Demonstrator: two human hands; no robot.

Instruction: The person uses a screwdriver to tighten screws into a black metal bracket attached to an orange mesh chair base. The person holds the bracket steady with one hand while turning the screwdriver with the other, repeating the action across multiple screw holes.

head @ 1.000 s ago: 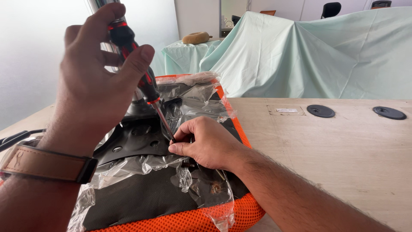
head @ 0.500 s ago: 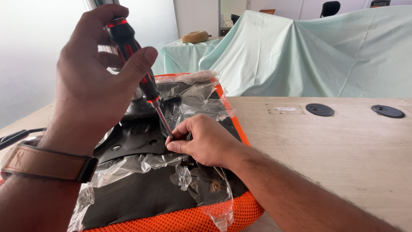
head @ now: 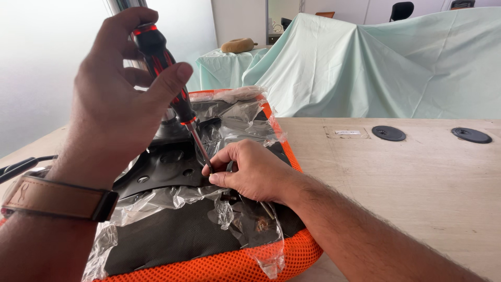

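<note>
My left hand (head: 117,99) is closed around the red-and-black handle of a screwdriver (head: 167,73), held upright with its shaft slanting down to the right. My right hand (head: 250,172) pinches the lower end of the shaft at its tip, which rests on a black metal bracket plate (head: 162,167). The plate sits on the underside of an orange mesh chair seat (head: 245,261) lying on the wooden table (head: 396,177). Crinkled clear plastic wrap (head: 182,198) covers parts of the seat and plate. The screw under my fingers is hidden.
Two round black cable grommets (head: 389,133) (head: 471,135) are set in the table at the right. Pale green cloth (head: 376,62) drapes over furniture behind. A black cable (head: 21,166) lies at the left edge. A brown strap is on my left wrist.
My left hand has turned slightly on the screwdriver handle; my right hand stays pinching the tip at the same spot on the plate.
</note>
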